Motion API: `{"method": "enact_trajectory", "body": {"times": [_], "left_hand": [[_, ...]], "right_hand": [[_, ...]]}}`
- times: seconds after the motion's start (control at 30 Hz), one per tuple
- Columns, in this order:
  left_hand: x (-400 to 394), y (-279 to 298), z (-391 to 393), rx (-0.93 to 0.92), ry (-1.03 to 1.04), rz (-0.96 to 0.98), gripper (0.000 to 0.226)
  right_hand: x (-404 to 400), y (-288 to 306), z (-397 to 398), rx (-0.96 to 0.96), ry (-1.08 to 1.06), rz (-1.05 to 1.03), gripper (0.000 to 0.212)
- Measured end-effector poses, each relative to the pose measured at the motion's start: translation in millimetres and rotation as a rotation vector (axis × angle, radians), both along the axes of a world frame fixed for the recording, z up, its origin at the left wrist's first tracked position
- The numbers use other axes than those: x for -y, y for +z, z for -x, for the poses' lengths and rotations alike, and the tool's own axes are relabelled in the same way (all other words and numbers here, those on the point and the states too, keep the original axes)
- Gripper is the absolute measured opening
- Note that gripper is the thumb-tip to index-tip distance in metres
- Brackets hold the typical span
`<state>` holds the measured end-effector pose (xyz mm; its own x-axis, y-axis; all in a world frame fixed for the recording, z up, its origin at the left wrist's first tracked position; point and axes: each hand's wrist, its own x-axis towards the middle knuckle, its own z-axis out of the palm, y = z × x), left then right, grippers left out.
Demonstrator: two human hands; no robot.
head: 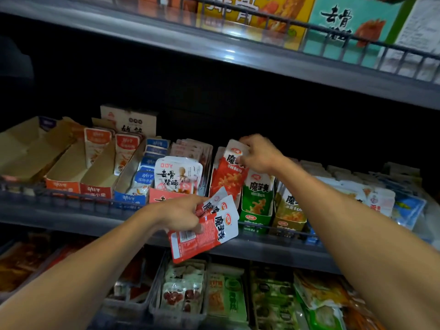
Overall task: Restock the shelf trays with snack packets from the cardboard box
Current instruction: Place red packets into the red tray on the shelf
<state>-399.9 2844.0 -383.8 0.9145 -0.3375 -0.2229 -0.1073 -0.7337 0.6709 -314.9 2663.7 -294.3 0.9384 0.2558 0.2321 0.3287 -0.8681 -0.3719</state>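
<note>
Gripping a fanned stack of red packets (209,227) at frame centre, left hand (181,214) sits below the shelf tray (215,167) while right hand (258,153) pinches one red packet (229,172) upright in it.

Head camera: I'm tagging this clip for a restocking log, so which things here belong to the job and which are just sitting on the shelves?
In the job:
- left hand holding spare red packets
- right hand gripping a red packet at the red tray

Just there:
- green tray
- pig trotter packets
- blue packets
- top-shelf boxes
</note>
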Motion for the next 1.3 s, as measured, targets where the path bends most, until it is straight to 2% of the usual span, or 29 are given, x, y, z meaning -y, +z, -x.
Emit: {"method": "enact_trajectory", "body": {"times": [0.1,0.27,0.57,0.77,0.9,0.97,1.13,1.23,1.3], "left_hand": [[-3.6,-4.3,-2.7,-0.015,0.012,0.025,0.037],[-6.9,-10.5,-5.6,-0.066,0.057,0.122,0.035],[-10.3,-16.8,-6.0,-0.126,0.098,0.196,0.039],[-10.5,-15.8,-0.9,-0.135,0.124,0.199,0.042],[-7.3,-11.0,10.7,-0.107,0.174,0.242,0.040],[-7.1,-8.9,19.3,-0.094,0.198,0.266,0.041],[-2.0,-9.6,45.4,-0.101,0.283,0.419,0.040],[4.1,-12.3,61.6,-0.121,0.333,0.522,0.043],[9.2,-12.1,71.5,-0.129,0.336,0.586,0.043]], "right_hand": [[-10.8,-4.7,-9.3,-0.010,-0.007,0.138,0.029],[-22.0,-14.6,-17.1,0.044,-0.050,0.260,0.035],[-19.0,-22.8,-26.7,0.190,-0.124,0.368,0.048],[-12.6,-27.0,-26.4,0.231,-0.080,0.322,0.049],[-4.1,-20.5,-8.4,0.368,-0.064,0.352,0.046],[1.1,-19.1,7.6,0.411,-0.045,0.293,0.041],[20.3,-31.5,67.4,0.386,0.099,-0.052,0.018],[31.7,-42.5,103.6,0.285,0.071,-0.098,0.023],[38.9,-48.2,120.9,0.122,0.050,-0.092,0.032]]}}
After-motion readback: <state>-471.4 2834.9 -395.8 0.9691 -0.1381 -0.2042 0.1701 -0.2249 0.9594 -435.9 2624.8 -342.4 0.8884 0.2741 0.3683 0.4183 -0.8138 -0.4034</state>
